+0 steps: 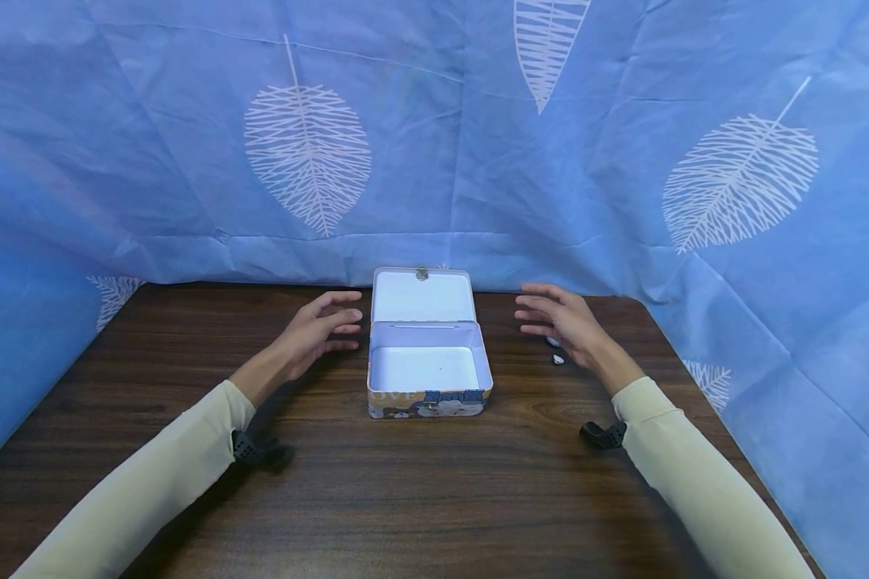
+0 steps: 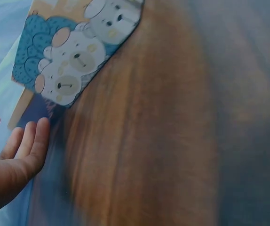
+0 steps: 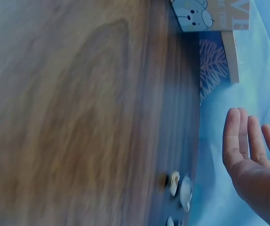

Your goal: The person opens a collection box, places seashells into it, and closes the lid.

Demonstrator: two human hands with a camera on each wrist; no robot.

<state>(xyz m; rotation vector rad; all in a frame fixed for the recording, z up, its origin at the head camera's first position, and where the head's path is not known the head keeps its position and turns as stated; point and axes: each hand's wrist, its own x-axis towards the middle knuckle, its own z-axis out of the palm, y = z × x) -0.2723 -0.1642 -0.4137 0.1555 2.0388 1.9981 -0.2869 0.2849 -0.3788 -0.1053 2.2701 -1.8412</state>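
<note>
A tin box [image 1: 430,404] with cartoon bears on its sides stands on the table, its hinged lid [image 1: 423,296] raised at the back. The white inside holds nothing but a tiny dark speck. My left hand [image 1: 311,334] hovers just left of the box, fingers spread and pointing toward it, holding nothing. On the other side, my right hand [image 1: 568,326] is held in the air with loosely bent fingers and nothing in them. Below it lie small whitish pieces [image 3: 186,193], partly hidden by the hand in the head view. The left wrist view shows the bear-printed side [image 2: 74,61] close up.
The dark wood-grain table [image 1: 420,498] ends at a blue cloth [image 1: 434,161] with white leaf prints, hanging behind and along the sides. Each wrist carries a black strap-like device, the left one [image 1: 257,449] and the right one [image 1: 603,436].
</note>
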